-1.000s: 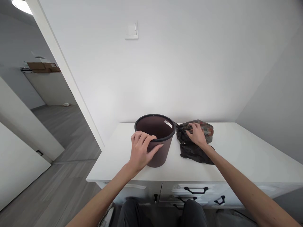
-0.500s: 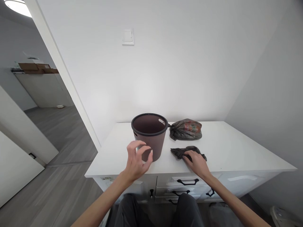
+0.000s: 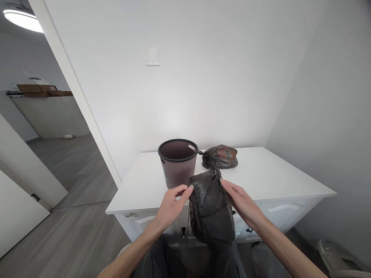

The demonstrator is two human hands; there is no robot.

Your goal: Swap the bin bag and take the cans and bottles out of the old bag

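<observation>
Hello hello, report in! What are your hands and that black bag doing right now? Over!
Left hand and right hand both pinching empty black bag, held up, hanging. Brown bin beyond on white counter, tied full bag beside it. Nothing between.

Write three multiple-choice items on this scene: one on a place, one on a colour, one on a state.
1. Where does the tied bag lie?
A. inside the bin
B. on the white cabinet top, right of the bin
C. on the floor

2. What colour is the bin?
A. brown with a black rim
B. white
C. green

3. How is the loose black bag held?
A. by the left hand alone
B. by neither hand
C. between the left hand and the right hand

B: it rests beside the bin.
A: brown wall, dark rim.
C: fingers of both hands pinch its top.
</observation>
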